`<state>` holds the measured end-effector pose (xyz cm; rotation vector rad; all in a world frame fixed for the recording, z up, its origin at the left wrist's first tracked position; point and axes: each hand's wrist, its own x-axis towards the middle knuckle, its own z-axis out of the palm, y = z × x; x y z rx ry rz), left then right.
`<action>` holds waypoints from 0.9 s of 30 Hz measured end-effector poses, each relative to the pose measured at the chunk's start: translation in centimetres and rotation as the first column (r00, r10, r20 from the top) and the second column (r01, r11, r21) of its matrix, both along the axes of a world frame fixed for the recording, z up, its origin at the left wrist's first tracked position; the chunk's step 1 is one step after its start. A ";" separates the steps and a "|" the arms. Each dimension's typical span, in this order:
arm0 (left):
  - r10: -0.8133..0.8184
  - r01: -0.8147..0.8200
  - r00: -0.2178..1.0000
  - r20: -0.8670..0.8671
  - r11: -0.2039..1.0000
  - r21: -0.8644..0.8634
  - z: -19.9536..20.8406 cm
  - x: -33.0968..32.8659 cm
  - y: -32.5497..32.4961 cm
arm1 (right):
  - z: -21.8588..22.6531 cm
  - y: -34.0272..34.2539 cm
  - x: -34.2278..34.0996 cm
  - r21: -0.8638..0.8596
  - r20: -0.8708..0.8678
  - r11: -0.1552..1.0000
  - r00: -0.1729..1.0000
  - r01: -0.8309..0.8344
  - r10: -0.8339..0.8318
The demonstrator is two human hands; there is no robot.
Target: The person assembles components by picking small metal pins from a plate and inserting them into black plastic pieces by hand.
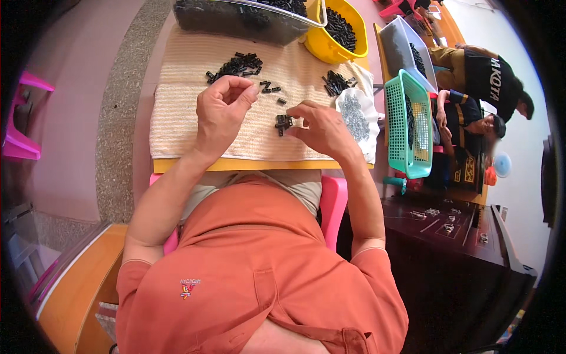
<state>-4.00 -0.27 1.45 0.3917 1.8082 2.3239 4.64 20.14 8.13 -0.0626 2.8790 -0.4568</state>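
My left hand [221,112] is raised over the towel [188,118], thumb and forefinger pressed together; whatever sits between the tips is too small to make out. To its right, my right hand [321,127] has thumb and forefinger apart on either side of a cluster of small black cylindrical parts [283,124]. Its fingertips are at the cluster's edge; contact is hard to judge. A few loose black parts [269,88] lie between the hands. Beyond my left hand is a larger pile of them [239,66], and another pile [338,83] lies farther right.
A white bag or dish of small clear-silvery pieces [355,118] lies right of my right hand. At the far edge stand a dark bin [236,26] and a yellow tub [325,52] of black parts. Rightward are a green basket [396,130] and other people [486,82].
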 end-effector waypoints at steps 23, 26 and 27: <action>-0.748 0.211 0.520 -0.412 0.580 -0.787 -1.2 3.1 0.0 | -3.3 0.2 1.0 0.046 -0.193 0.998 0.981 0.037 -0.027; -0.764 0.226 0.502 -0.405 0.568 -0.791 -1.2 3.2 0.0 | -3.7 0.4 0.7 0.065 -0.214 0.997 0.976 0.045 -0.030; -0.764 0.234 0.499 -0.409 0.573 -0.785 -1.2 3.2 0.0 | -3.8 0.4 0.5 0.075 -0.220 0.996 0.975 0.048 -0.031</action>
